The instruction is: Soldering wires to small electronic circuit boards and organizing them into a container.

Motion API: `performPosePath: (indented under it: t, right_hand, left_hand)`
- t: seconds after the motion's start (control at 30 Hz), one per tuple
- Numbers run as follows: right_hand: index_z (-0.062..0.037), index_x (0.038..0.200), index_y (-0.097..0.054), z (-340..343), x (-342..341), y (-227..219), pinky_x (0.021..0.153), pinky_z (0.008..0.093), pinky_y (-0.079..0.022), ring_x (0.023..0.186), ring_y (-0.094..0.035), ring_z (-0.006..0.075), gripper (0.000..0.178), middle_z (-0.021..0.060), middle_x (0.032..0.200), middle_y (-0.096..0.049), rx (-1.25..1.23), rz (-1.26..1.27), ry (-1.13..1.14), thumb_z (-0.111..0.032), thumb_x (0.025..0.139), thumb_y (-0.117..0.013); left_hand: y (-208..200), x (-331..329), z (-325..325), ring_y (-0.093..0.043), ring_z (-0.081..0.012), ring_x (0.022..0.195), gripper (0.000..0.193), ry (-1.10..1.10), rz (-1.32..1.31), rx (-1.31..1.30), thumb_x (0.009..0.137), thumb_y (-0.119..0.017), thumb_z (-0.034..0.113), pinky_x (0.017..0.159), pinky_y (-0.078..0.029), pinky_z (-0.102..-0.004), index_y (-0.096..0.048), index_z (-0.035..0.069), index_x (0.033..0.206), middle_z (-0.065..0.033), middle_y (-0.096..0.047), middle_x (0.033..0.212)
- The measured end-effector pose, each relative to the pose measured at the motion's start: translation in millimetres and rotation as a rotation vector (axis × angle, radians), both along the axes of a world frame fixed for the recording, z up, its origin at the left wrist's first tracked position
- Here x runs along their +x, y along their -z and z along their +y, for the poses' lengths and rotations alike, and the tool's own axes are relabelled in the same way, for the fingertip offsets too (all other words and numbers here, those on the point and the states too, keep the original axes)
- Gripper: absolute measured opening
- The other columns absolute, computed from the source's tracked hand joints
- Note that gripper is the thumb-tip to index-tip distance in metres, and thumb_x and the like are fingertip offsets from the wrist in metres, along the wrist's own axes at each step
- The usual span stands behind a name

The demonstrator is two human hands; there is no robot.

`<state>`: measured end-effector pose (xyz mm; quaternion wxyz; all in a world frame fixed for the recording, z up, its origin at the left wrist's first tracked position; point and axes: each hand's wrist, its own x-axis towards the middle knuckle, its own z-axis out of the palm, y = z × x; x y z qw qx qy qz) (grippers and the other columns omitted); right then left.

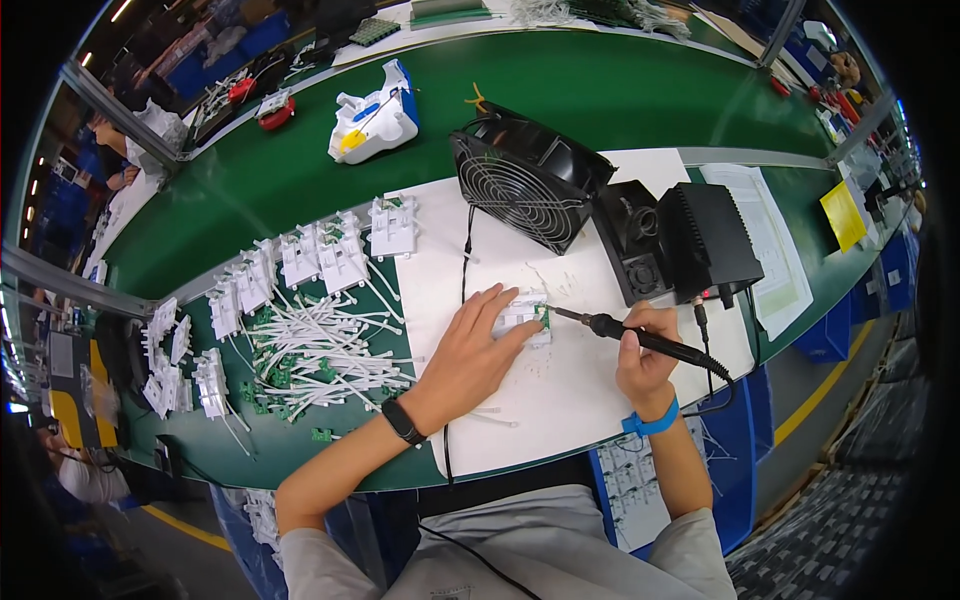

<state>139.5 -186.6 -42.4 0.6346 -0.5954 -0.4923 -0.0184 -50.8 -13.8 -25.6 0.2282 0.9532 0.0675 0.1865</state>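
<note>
Counting from the black fan (520,185): one of these, at the back of one white sheet (570,420). Right of the fan, one black stand (632,240) and one black box unit (708,240), then pale papers (765,225), hard to count. Behind the fan and to its left, one white-and-blue device (380,120). Left of the fan, at least nine spare white parts (342,262) in a bent row, some overlapping. Beside that row, left and in front of the fan, one heap of white cables (320,345), too tangled to count, and one loose green board (322,435) just nearer.

In front of the fan, on the white sheet, one white plastic part (515,317): boxy, with a small green board (542,314) at its right side, partly hidden by fingers. Holds it down with the left hand (468,358), half open, thumb and fingers parted across it. Grips one soldering iron (605,326) in the right hand (643,365), closed pen-like around the black handle; slim metal tip aimed left at the small green board. Cannot tell whether touching.
</note>
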Motion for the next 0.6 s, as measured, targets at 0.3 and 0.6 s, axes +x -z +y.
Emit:
performPosePath:
  t: [0.3,0.6]
  right_hand:
    - [-0.0001,0.099,-0.05,0.2,-1.1,-0.2,0.052,0.0218,-0.04,0.057,-0.048,0.0088,0.02,0.0071,0.071,-0.055,0.007,0.006,-0.008,-0.01,0.092,-0.066]
    - [-0.0005,0.099,-0.05,-0.2,-2.1,-0.1,0.052,0.0206,-0.039,0.058,-0.048,0.0073,0.021,0.0065,0.072,-0.056,-0.013,0.016,0.002,-0.012,0.094,-0.065]
  left_hand:
    - [0.8,-0.7,-0.6,-0.042,-0.0393,0.139,0.036,-0.006,-0.011,0.011,0.089,-0.069,0.009,0.115,-0.036,-0.0466,-0.066,0.013,0.124,-0.0186,-0.049,0.145]
    - [1.0,-0.9,-0.8,-0.043,-0.0398,0.138,0.037,-0.008,-0.024,-0.006,0.088,-0.069,0.007,0.114,-0.037,-0.0463,-0.066,0.013,0.124,-0.0181,-0.049,0.144]
